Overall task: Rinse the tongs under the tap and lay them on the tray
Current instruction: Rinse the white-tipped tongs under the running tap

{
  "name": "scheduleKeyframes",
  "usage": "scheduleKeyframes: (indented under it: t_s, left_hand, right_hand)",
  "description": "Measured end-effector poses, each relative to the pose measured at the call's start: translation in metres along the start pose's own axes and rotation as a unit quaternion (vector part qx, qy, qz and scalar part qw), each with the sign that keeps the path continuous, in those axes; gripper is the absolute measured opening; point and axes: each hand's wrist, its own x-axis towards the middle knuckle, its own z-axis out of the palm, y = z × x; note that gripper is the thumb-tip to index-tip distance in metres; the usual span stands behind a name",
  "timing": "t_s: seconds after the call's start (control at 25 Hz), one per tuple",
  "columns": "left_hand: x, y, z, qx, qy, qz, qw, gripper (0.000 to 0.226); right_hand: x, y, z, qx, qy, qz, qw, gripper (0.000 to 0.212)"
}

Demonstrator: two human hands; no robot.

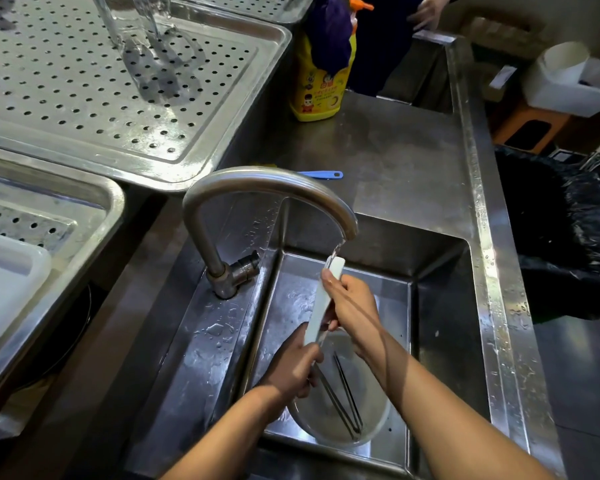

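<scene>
White tongs (317,306) handle-up under tap (264,181), right hand (354,303) above left hand (291,368).

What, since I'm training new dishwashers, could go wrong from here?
Water from the tap hits only the top end of the tongs, so their dark tips by the bowl may stay unrinsed. The left hand and right hand grip a wet handle; it could slip. The tray lies away up-left; expect drips.
</scene>
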Motion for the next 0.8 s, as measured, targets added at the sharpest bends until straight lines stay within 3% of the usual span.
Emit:
scheduleKeyframes:
  t_s: [0.08,0.2,0.24,0.32,0.4,0.56,0.64,0.72,0.8]
  left_hand:
    - [0.003,0.004,-0.001,0.008,0.009,0.008,1.000,0.031]
    - [0.004,0.004,-0.006,-0.004,0.020,-0.007,1.000,0.028]
    - [0.004,0.003,-0.007,0.003,0.016,-0.011,1.000,0.030]
    - [0.003,0.001,-0.007,0.022,0.014,-0.016,1.000,0.031]
    - [0.004,0.002,-0.006,0.031,0.023,-0.016,0.999,0.029]
    - [0.006,0.004,-0.008,0.051,0.053,0.024,0.997,0.014]
    - [0.004,0.005,-0.005,0.024,0.053,0.038,0.998,0.022]
    - [0.002,0.007,0.001,-0.024,0.042,0.039,0.998,0.034]
    - [0.000,0.011,0.010,-0.076,0.024,0.025,0.996,0.030]
  right_hand:
    - [-0.009,0.005,0.006,0.015,-0.012,-0.024,1.000,0.023]
    - [-0.019,0.014,0.009,-0.046,-0.093,-0.033,0.994,0.030]
    - [-0.014,0.009,0.007,-0.023,-0.080,-0.019,0.996,0.023]
    - [0.000,-0.002,0.000,0.035,0.008,0.010,0.999,0.031]
    - [0.004,-0.009,0.000,0.081,0.070,0.002,0.994,0.020]
    - [-0.024,0.011,0.010,0.062,-0.053,0.024,0.996,0.015]
    - [-0.032,0.022,-0.002,0.074,-0.065,-0.001,0.995,0.006]
    - [-0.042,0.031,-0.021,0.096,0.009,-0.029,0.995,0.009]
    - [-0.057,0.047,-0.035,0.054,0.140,-0.014,0.989,0.014]
